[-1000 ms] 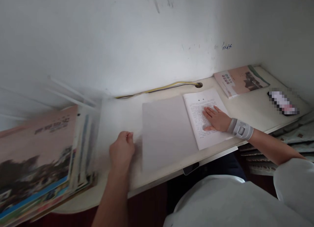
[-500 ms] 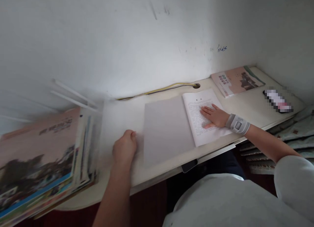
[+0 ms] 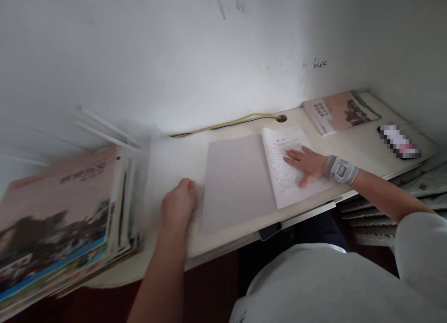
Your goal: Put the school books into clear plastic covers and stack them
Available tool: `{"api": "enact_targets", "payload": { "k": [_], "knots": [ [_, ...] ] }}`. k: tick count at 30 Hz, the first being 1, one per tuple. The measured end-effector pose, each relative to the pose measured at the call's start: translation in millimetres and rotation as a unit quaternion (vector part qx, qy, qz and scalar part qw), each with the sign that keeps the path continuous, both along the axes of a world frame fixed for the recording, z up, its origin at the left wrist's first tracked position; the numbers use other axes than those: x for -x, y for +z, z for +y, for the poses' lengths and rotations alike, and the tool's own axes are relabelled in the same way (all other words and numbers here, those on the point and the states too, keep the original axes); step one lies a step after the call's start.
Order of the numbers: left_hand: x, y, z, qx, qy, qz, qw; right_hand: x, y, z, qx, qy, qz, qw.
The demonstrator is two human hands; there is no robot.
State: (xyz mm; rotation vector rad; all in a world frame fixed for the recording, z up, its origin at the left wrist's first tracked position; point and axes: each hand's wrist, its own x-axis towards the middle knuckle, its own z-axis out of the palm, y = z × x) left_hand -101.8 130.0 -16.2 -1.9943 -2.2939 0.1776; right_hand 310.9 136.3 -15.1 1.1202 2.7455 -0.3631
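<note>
An open book [image 3: 240, 183] lies on the white desk. Its left side is a blank greyish page, and its right side is a printed page [image 3: 281, 174] with dense text under a short heading. My right hand [image 3: 307, 164] rests flat on that printed page with the fingers spread, covering part of the text. A grey band with a small square face [image 3: 341, 169] is around the right wrist. Just left of the blank page, my left hand [image 3: 179, 202] is closed in a fist on the desk, apart from the book. Nothing shows in it.
A stack of books [image 3: 63, 220] stands at the left end of the desk [image 3: 216, 243]. A pink-covered textbook [image 3: 344, 113] and a phone [image 3: 398, 141] lie to the right. Yellow and dark cables [image 3: 233, 120] run along the wall into a round hole.
The view has shifted slightly. My right thumb has spread farther from the other fingers on the page. My left hand stays in a fist at the book's left.
</note>
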Motion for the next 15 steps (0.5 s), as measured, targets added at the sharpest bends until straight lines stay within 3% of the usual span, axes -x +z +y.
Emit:
{"api": "enact_targets", "payload": {
  "k": [10,15],
  "knots": [
    [-3.6,3.6,-6.5,-0.009,0.029,-0.006,1.0,-11.2,-1.5,-3.7,-0.014,-0.019,-0.019,1.0],
    [-8.7,10.4,-14.7,-0.031,0.022,-0.012,0.999,-20.6,-0.5,-17.8,-0.016,-0.076,0.021,0.997]
  ]
}}
